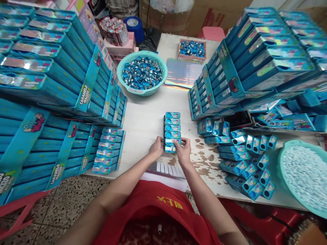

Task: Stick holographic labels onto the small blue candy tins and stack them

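Six glossy, round-cornered blue boxes form a row; the right hand grips its near end, the left hand curls fingers against its side, hold unclear.

The single camera sits on the wearer's head, above the near edge of the white, flat-topped table with flaking paint, and faces forward and steeply down. It is near enough to show the bare left hand and bare right hand clearly over the table's near half. The wide view also takes in the red cloth garment before the table, speckled floor tiles below it and brown cardboard beyond it.
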`<control>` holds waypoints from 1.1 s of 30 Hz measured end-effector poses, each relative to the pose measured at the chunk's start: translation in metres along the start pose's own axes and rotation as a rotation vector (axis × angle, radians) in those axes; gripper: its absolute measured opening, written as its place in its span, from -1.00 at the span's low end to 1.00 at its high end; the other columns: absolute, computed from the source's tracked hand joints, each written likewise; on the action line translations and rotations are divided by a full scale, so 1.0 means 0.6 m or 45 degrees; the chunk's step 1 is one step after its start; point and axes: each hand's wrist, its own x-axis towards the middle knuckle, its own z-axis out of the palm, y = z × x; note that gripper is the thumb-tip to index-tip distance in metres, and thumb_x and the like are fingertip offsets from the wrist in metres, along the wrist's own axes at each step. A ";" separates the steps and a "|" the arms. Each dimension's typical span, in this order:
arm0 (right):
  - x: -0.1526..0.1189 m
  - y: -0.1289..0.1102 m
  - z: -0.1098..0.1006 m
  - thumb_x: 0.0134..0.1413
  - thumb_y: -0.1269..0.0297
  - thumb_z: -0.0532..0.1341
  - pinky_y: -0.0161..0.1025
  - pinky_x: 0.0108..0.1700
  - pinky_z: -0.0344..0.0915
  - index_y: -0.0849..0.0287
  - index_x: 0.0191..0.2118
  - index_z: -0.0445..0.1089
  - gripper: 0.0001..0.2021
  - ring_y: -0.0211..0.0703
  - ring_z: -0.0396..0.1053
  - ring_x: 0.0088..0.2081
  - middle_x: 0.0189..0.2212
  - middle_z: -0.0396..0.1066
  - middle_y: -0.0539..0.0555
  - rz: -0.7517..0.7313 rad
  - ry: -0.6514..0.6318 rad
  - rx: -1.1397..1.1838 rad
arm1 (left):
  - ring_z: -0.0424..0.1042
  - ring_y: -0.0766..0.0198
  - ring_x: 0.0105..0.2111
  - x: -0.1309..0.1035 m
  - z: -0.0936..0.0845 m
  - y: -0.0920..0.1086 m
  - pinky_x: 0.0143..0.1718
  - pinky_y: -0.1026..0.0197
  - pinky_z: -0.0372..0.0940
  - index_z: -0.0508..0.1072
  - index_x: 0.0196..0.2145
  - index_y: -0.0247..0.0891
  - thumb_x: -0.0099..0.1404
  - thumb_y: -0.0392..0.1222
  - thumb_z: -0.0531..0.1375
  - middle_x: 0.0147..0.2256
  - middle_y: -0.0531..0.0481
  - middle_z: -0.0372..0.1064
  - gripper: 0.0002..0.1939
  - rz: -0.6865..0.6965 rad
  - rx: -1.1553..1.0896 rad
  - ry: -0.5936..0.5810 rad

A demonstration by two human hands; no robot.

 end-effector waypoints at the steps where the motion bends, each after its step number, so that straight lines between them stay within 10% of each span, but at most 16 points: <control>1: -0.004 0.004 -0.003 -0.17 -0.05 0.23 -0.21 -0.27 0.33 0.18 -0.15 0.19 -0.50 -0.10 0.32 -0.19 -0.18 0.33 0.17 -0.016 -0.032 -0.001 | 0.36 0.17 -0.32 -0.003 -0.005 -0.003 -0.30 0.20 0.18 0.21 -0.11 -0.20 0.29 -0.19 -0.07 -0.31 -0.05 0.36 -0.77 0.042 -0.016 0.041; 5: -0.019 0.022 -0.003 0.00 -0.08 0.11 -0.18 -0.13 0.31 0.18 0.09 0.08 -0.40 -0.06 0.24 0.01 0.09 0.14 0.26 -0.090 -0.083 -0.044 | 0.36 0.23 -0.30 -0.012 -0.014 -0.004 -0.24 0.22 0.20 0.20 -0.03 -0.20 0.29 -0.02 -0.03 -0.29 -0.01 0.33 -0.66 0.141 -0.220 0.222; 10: -0.030 0.034 0.001 0.04 -0.08 0.07 -0.14 -0.07 0.27 0.22 0.18 -0.09 -0.31 -0.02 0.18 0.07 0.12 0.05 0.31 -0.041 -0.060 -0.041 | 0.36 0.25 -0.34 -0.005 -0.015 -0.012 -0.30 0.24 0.23 0.05 0.15 -0.30 0.21 0.14 0.05 -0.28 -0.05 0.32 -0.34 0.036 -0.363 -0.005; 14: -0.074 0.035 -0.030 0.10 -0.01 0.05 -0.13 -0.12 0.27 0.18 0.01 0.11 -0.55 -0.07 0.26 -0.12 -0.11 0.22 0.20 -0.116 0.070 -0.180 | 0.35 0.17 -0.22 -0.026 -0.047 -0.071 -0.22 0.22 0.21 0.35 -0.05 -0.24 0.10 0.16 0.14 -0.23 -0.08 0.35 -0.46 0.117 -0.014 -0.159; 18: -0.130 0.048 -0.035 0.10 0.18 0.13 -0.17 -0.20 0.30 0.13 -0.23 0.29 -0.84 -0.12 0.28 -0.28 -0.35 0.27 0.06 -0.461 -0.505 -0.465 | 0.37 0.21 -0.30 -0.063 -0.062 -0.131 -0.33 0.29 0.18 0.48 -0.28 -0.22 -0.03 -0.09 0.26 -0.34 0.02 0.42 -0.69 0.099 0.202 -0.477; 21: -0.146 0.069 -0.006 0.04 0.31 0.19 -0.10 -0.13 0.31 0.14 -0.08 0.33 -0.72 -0.03 0.28 -0.17 -0.24 0.29 0.14 -0.660 -0.781 -0.764 | 0.37 0.26 -0.37 -0.075 -0.051 -0.140 -0.39 0.32 0.15 0.49 -0.33 -0.25 0.10 -0.18 0.13 -0.42 0.04 0.43 -0.80 0.064 0.198 -0.394; 33: -0.148 0.091 0.016 0.06 0.41 0.17 -0.10 -0.08 0.28 0.20 -0.08 0.37 -0.74 -0.01 0.26 -0.13 -0.13 0.35 0.20 -0.989 -0.918 -1.045 | 0.38 0.28 -0.35 -0.073 -0.028 -0.131 -0.41 0.33 0.15 0.52 -0.34 -0.28 0.10 -0.22 0.14 -0.39 0.00 0.47 -0.80 -0.158 0.184 -0.236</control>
